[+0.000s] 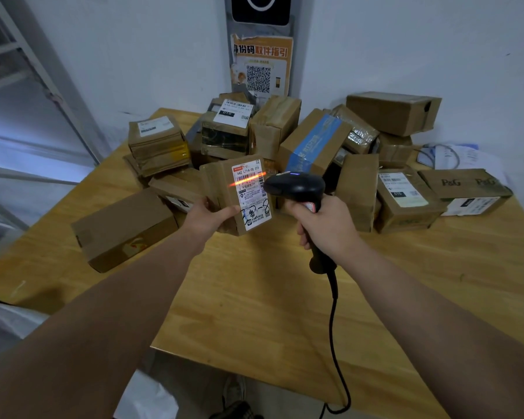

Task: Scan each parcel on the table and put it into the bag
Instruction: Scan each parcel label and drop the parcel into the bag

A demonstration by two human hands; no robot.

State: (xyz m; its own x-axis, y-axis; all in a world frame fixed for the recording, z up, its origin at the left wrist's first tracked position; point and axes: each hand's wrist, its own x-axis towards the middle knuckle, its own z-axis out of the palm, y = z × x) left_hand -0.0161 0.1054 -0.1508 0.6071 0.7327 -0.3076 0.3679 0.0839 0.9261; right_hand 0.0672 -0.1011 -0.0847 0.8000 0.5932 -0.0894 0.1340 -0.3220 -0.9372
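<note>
Mid-scan, most parcels waiting
Fingers of left hand (208, 217) grip parcel (221, 184); right hand (327, 225) grips scanner (294, 186); pile (285, 131) at twelve o'clock probably unscanned.

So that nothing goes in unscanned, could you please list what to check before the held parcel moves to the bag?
1. Left hand grips the small brown cardboard parcel: ok.
2. Right hand holds the black handheld scanner: ok.
3. Orange-red scan line lies across the white label: ok.
4. Scan registered: cannot tell.
5. Bag open and within reach: cannot tell; only white plastic shows at lower left.
</note>
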